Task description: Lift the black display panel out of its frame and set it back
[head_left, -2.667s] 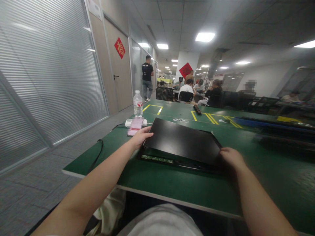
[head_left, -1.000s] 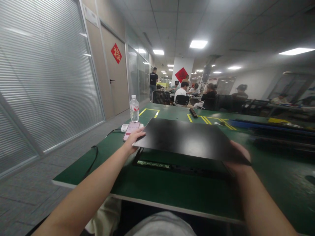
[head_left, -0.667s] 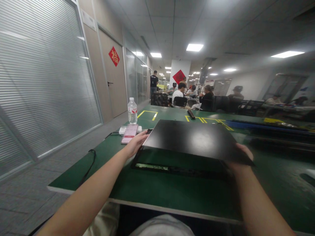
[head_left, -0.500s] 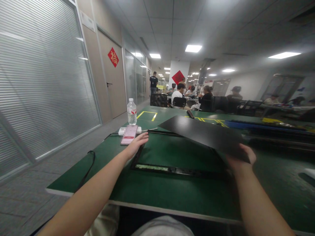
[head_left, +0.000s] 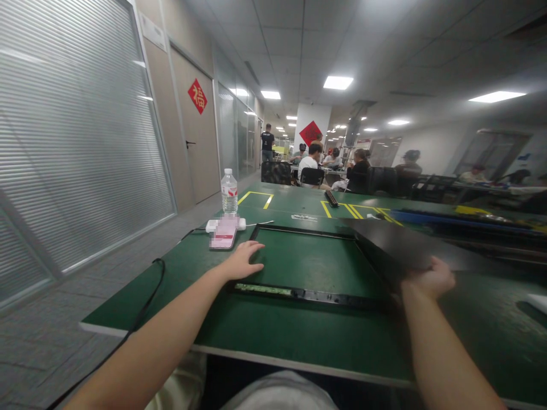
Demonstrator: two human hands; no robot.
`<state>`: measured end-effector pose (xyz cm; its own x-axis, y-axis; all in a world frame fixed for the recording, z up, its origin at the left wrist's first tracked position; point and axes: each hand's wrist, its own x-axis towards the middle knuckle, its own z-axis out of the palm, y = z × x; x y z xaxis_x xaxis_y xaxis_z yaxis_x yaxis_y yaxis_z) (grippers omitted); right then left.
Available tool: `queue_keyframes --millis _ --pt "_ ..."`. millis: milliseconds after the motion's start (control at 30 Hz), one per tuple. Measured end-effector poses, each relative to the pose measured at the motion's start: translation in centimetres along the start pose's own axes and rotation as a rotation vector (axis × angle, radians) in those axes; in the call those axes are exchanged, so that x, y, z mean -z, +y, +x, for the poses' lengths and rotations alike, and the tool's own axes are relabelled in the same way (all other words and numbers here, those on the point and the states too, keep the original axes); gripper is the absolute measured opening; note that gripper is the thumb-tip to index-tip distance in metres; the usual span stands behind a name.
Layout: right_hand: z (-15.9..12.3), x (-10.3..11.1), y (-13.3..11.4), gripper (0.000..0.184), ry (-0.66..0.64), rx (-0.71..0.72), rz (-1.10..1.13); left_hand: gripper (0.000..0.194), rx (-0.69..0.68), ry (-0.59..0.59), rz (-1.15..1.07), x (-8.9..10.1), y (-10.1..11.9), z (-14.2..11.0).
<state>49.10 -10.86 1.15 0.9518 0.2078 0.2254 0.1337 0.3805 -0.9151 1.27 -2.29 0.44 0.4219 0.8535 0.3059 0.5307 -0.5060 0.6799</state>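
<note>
A thin black rectangular frame (head_left: pixel 307 294) lies flat on the green table (head_left: pixel 273 336) in front of me. My left hand (head_left: pixel 241 263) rests open on the frame's left edge, fingers flat. My right hand (head_left: pixel 429 280) grips the near edge of a flat black panel (head_left: pixel 405 247), held just above the table to the right of the frame. The green table surface shows through the frame's opening.
A pink phone (head_left: pixel 223 234) lies on a white power strip beside a water bottle (head_left: pixel 229 192) at the far left. A black cable (head_left: pixel 145 302) hangs over the left edge. Dark and blue trays (head_left: pixel 461 219) line the right. Several people sit at tables further back.
The black panel was lifted off the frame and carried to the right by my right hand. My left hand let go of it and settled on the frame's left edge.
</note>
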Motion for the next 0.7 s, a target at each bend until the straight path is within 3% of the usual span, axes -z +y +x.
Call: queue_keyframes --millis 167,367,500,700 --pt "-2.0 -0.2 -1.9 0.045 0.093 -0.113 0.041 0.059 -0.014 -0.012 0.013 -0.2 -0.2 0.0" --pt "-2.3 -0.6 -2.3 0.029 0.259 -0.220 0.273 0.060 -0.053 -0.100 0.223 -0.3 -0.7 0.2" --pt "-2.2 -0.7 -1.9 0.028 0.249 -0.270 0.317 0.060 -0.053 -0.136 0.274 -0.2 -0.5 0.2" --pt "-1.2 -0.6 -1.3 0.024 0.209 -0.489 0.248 0.059 -0.044 -0.155 0.265 -0.1 -0.1 0.1"
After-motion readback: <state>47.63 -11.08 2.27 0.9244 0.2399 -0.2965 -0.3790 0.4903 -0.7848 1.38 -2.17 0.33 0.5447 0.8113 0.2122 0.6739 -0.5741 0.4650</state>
